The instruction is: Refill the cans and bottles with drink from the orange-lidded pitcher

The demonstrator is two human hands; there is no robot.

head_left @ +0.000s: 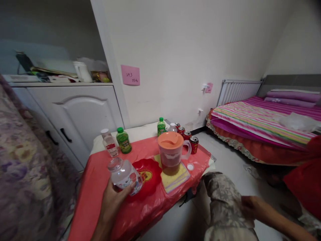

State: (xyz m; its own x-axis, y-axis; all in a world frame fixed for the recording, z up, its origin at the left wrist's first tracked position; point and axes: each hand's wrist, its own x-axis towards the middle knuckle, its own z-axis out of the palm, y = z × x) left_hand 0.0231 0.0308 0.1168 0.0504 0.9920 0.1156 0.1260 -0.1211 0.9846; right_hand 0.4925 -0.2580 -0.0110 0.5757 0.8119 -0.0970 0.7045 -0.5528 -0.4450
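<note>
My left hand (117, 197) is wrapped round a clear jar (126, 177) with a printed flower pattern. The jar is tilted, its uncapped mouth towards the upper left, over the left part of a red scalloped plate (152, 177). To the right of the plate, a clear pitcher (170, 157) with an orange lid and some brownish liquid stands on a folded yellow cloth (175, 180). A small white cap (190, 166) lies beside the cloth. Down at my camouflage-trousered leg (223, 197), my right hand (250, 206) rests against the fabric; its fingers are blurred and partly hidden.
On the red-covered table (87, 190) stand a clear bottle (109, 144), a green-capped bottle (123, 141), another green-capped bottle (161, 126) and several red cans (194, 145). A cabinet (82, 113) is at the left, a bed (250, 113) at the right.
</note>
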